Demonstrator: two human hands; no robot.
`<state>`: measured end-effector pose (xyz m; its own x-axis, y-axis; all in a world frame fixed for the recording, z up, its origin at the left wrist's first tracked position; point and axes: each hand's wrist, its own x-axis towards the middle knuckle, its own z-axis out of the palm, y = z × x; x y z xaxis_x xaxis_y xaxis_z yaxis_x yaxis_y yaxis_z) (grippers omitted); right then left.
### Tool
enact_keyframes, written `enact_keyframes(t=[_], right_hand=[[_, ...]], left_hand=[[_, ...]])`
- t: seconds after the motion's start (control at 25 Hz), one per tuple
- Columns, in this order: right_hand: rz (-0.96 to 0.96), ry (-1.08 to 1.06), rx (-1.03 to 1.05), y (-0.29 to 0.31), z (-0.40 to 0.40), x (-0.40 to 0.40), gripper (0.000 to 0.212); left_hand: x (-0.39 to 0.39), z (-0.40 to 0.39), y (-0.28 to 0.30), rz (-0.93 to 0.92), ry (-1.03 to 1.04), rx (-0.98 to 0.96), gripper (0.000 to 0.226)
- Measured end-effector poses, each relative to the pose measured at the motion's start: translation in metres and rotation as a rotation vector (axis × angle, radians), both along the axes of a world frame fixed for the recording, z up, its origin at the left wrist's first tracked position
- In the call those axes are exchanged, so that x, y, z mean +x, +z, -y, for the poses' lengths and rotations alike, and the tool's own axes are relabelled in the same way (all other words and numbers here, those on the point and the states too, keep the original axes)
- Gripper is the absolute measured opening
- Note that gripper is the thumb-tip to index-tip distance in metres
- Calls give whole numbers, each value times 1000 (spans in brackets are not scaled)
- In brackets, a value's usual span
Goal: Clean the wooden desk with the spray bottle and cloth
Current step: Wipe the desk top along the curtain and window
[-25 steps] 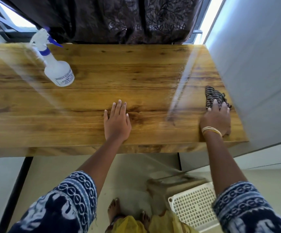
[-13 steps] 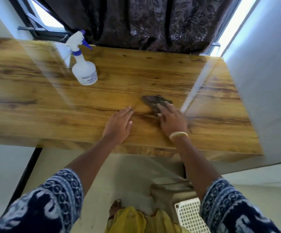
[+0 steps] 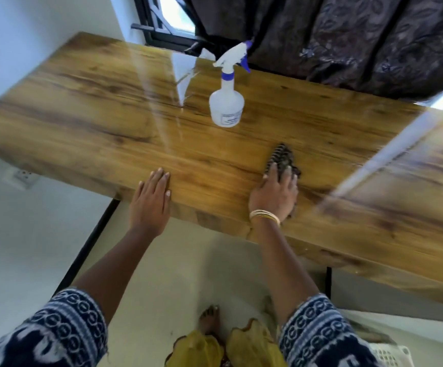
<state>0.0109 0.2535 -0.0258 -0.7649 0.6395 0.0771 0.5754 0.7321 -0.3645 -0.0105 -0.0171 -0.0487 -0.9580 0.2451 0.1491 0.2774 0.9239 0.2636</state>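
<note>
The wooden desk (image 3: 88, 120) runs across the view, glossy with light streaks. A white spray bottle (image 3: 226, 102) with a blue trigger stands upright near the desk's far edge, untouched. My right hand (image 3: 274, 194) presses down flat on a dark striped cloth (image 3: 281, 156) near the front edge, below and right of the bottle; part of the cloth sticks out past my fingers. My left hand (image 3: 151, 200) rests flat on the desk's front edge, fingers together, holding nothing.
A dark patterned curtain (image 3: 360, 41) hangs behind the desk over a window (image 3: 174, 14). White walls flank both ends. A wall socket (image 3: 21, 176) sits under the desk at left. A white plastic basket (image 3: 390, 353) lies on the floor at lower right, by my feet.
My right hand has swept the cloth leftward from the desk's right end to the middle, below the bottle. The view has turned left. My left hand has stayed planted on the front edge.
</note>
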Motion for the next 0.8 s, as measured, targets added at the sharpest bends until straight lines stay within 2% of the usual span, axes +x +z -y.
enact_keyframes(t=[0.08, 0.28, 0.44, 0.6, 0.8], right_hand=[[3, 110, -23, -1, 57, -21, 46], [22, 271, -49, -3, 169, -45, 46], [59, 368, -30, -6, 215, -65, 49], [77, 456, -17, -4, 255, -92, 57], [41, 588, 36, -3, 305, -130, 66]], left_hand=[[-5, 14, -2, 4, 6, -12, 56], [-20, 79, 0, 35, 241, 4, 51], [-26, 132, 2, 45, 179, -87, 57], [-38, 182, 2, 93, 365, -163, 64], [-73, 236, 8, 118, 499, -205, 65]])
